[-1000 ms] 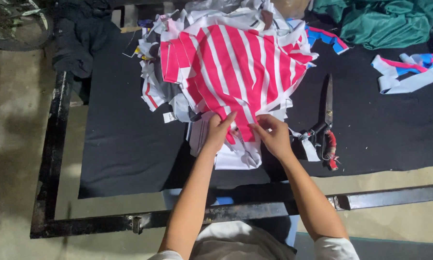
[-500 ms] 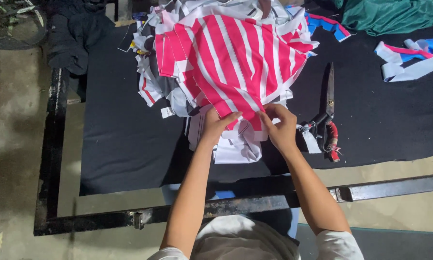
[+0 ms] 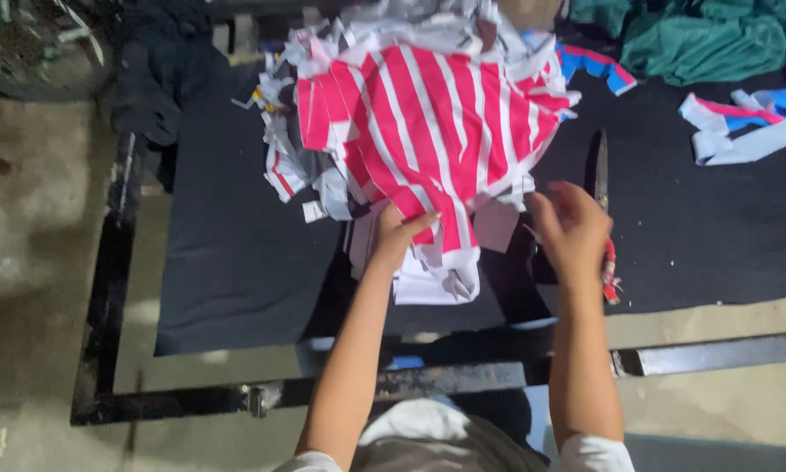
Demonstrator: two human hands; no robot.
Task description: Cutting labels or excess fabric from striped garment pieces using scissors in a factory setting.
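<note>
Head view: the scissors (image 3: 602, 188) lie just right of the loosely spread right hand (image 3: 572, 232), blades pointing far, while the left hand (image 3: 399, 234) pinches the striped fabric pile (image 3: 428, 131).

Bare black worktop (image 3: 235, 271) left of the striped fabric pile (image 3: 428, 131): free passage. Right side obstructed by scissors (image 3: 601, 201); fabric strips (image 3: 742, 131) lie beyond.

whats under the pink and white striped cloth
Under the striped cloth lies a pile of white fabric pieces, their edges sticking out; the left hand grips there. How deep the pile goes is covered.
</note>
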